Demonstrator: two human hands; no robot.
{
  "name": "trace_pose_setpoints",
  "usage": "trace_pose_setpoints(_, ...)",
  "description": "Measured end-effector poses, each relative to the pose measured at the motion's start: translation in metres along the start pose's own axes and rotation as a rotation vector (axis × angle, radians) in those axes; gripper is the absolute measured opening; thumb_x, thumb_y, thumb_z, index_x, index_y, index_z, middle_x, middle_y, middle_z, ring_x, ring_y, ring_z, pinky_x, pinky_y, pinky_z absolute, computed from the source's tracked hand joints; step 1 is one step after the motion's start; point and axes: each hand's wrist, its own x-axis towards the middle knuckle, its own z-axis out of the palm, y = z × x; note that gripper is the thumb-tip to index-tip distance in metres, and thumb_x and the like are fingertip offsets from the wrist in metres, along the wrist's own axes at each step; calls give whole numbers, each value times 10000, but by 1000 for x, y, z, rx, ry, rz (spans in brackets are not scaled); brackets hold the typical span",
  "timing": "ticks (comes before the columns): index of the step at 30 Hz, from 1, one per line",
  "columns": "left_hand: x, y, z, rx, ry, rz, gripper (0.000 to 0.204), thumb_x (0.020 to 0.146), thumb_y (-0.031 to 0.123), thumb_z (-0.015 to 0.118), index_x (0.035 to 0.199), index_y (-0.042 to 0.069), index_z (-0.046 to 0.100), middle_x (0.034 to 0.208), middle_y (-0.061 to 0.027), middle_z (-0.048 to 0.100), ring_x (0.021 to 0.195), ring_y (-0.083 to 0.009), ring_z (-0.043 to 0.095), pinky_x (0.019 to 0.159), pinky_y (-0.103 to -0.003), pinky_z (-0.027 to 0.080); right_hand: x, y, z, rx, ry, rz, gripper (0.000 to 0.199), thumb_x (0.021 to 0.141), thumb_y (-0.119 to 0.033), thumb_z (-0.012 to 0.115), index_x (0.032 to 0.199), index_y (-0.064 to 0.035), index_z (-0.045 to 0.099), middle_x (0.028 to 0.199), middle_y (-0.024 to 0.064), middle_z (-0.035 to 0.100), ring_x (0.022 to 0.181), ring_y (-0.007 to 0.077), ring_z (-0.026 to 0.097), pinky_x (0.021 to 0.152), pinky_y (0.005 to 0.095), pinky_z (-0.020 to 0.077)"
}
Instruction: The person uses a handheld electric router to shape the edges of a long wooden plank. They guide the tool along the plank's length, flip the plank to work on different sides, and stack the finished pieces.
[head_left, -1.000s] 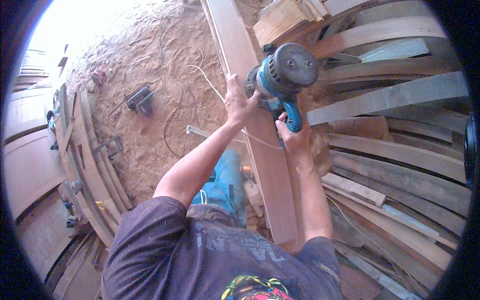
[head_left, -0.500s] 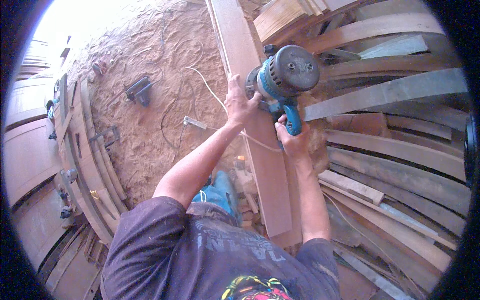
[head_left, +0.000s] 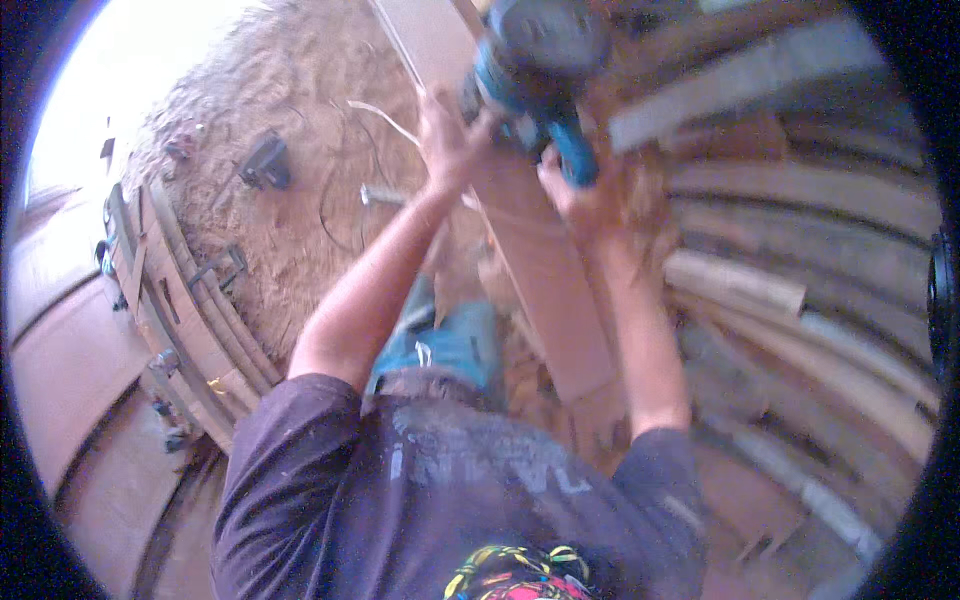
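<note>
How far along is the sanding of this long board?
In hand: both the left hand and right hand grip the blue power sander, pressed on the far part of the long board. Done: thick sawdust covers the floor, so much wood has been worked. Left: motion blur hides the board's finish, so what remains cannot be judged.

Both arms stretch forward, the left hand and the right hand closed in a grip.

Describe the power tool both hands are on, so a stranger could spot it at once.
Follow the long plank running up the middle. At its upper end, the left hand and right hand hold a power tool, the only teal-blue, round-bodied thing among brown boards.
</note>
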Motion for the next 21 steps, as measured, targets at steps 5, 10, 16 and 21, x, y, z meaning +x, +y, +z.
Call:
trace_pose_setpoints(5,-13,5,6,87,-229,84,881,861,365,847,1546,20,415,1469,-276,543,1364,-447,536,1133,-513,461,-17,-10,-29,169,101,-72,263,872,-100,723,1134,-75,724,985,86,743,893,203,707,833,350,549)
trace_pose_setpoints(10,0,-5,21,163,-27,31,822,821,543,834,1391,10,574,1344,-259,634,1281,-423,623,1084,-506,483,-4,-8,-31,162,4,41,140,829,-94,739,962,-50,729,843,62,716,820,180,694,760,361,541)
trace_pose_setpoints(16,-2,4,24,115,-117,-27,843,804,537,857,1407,27,561,1333,-253,651,1283,-416,623,1082,-499,481,-3,14,-19,368,6,48,131,815,-47,720,944,-47,699,753,8,648,663,148,635,619,317,496)
trace_pose_setpoints(21,-7,1,26,19,-8,-10,803,801,468,876,1413,57,557,1326,-253,654,1274,-414,624,1086,-492,479,-1,2,-23,427,-90,235,118,825,-13,713,932,-50,681,723,-4,617,567,106,572,525,289,444)
